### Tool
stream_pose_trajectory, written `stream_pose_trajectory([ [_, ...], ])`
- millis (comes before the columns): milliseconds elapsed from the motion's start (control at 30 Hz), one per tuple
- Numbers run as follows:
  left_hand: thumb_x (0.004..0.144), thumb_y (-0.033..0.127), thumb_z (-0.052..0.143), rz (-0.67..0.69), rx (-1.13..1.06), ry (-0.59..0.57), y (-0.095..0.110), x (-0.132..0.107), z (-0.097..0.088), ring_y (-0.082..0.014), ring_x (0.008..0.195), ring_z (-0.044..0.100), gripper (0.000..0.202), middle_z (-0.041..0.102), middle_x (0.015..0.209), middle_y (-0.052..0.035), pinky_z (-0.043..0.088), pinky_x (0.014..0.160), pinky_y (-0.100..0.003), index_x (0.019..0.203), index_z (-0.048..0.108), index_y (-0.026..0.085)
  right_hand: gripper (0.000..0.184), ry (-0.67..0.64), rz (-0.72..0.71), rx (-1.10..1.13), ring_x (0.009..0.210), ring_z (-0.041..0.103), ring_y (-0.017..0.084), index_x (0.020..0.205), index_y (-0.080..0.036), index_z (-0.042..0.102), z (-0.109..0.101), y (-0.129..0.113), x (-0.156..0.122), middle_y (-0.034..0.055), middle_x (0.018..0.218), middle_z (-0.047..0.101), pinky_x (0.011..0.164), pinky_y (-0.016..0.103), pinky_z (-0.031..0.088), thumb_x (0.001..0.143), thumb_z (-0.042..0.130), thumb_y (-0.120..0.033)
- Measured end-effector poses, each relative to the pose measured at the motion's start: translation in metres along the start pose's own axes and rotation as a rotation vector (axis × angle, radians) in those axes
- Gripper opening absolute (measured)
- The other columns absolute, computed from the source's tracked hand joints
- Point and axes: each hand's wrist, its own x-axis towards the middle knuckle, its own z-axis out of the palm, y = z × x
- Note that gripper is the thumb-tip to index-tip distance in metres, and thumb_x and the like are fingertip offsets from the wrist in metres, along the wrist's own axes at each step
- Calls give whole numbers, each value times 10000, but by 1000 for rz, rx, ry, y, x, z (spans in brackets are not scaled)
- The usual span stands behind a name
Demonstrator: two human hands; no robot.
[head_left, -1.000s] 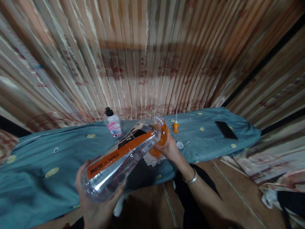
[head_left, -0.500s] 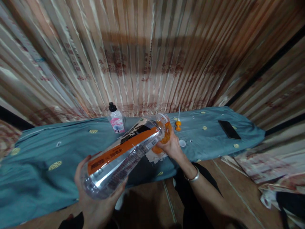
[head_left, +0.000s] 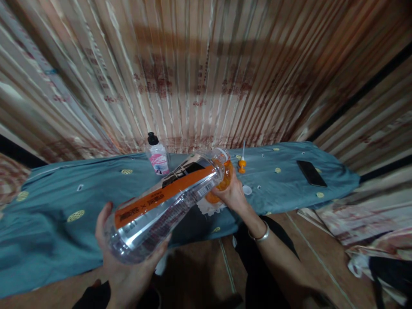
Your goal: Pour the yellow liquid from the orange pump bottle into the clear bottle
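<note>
My left hand (head_left: 128,266) grips the base of a large clear plastic bottle (head_left: 167,195) with an orange and silver label. The bottle tilts, its neck up and to the right, beside an orange bottle (head_left: 227,174). Wrapped round that orange bottle is my right hand (head_left: 234,193); a silver bangle sits on the wrist. Whether the two mouths touch is hard to make out. A white scalloped mat (head_left: 207,209) lies beneath the orange bottle. To its right are an orange pump top (head_left: 242,165) with a thin tube and a small white cap (head_left: 246,189).
A clear bottle (head_left: 159,158) with a pink label and black top stands at the back left. A black phone (head_left: 311,173) lies at the right. Teal patterned cloth (head_left: 106,189) covers the surface, and a pleated curtain (head_left: 193,77) hangs behind it.
The large bottle's base has shifted slightly left and up with my left hand, and the bottle lies a little flatter. Both hands keep their grips. The whole view has shifted slightly.
</note>
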Motion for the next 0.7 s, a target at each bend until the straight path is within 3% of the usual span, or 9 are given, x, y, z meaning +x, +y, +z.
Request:
stream_pose_trajectory([
  [133,567,405,1043,221,61,-8,9,14,-1,-361,1102,813,1186,758,1336,-28,733,900,-525,1621,520,561,974,23,-28,-13,1076,837,409,1568,-219,473,2,4,0,126,1220,834,927,548,692,701,875,-406],
  [267,608,398,1032,342,126,-54,9,20,-5,-392,1185,800,1185,742,1406,-55,744,883,-552,1653,488,529,956,20,-35,-23,1076,833,404,1557,-226,480,2,6,0,121,1216,830,929,543,688,703,872,-407],
  [467,707,391,1003,308,206,-82,8,14,-10,-407,1273,772,1119,700,1466,-91,717,984,-627,1674,451,504,972,17,-37,-17,1131,827,426,1576,-206,467,1,3,0,153,1275,820,955,556,687,716,869,-416],
  [600,682,445,1007,203,93,51,15,10,-2,-415,1270,769,1003,707,1429,-110,688,1046,-634,1590,584,399,996,11,-29,-18,1126,829,436,1575,-180,465,0,3,0,177,1281,817,968,569,688,705,877,-436],
  [700,664,399,1014,168,83,22,19,9,2,-406,1289,764,981,719,1437,-99,678,1064,-625,1553,598,412,997,24,-44,-18,1102,836,430,1575,-200,471,1,5,0,163,1259,826,940,560,696,699,885,-433],
])
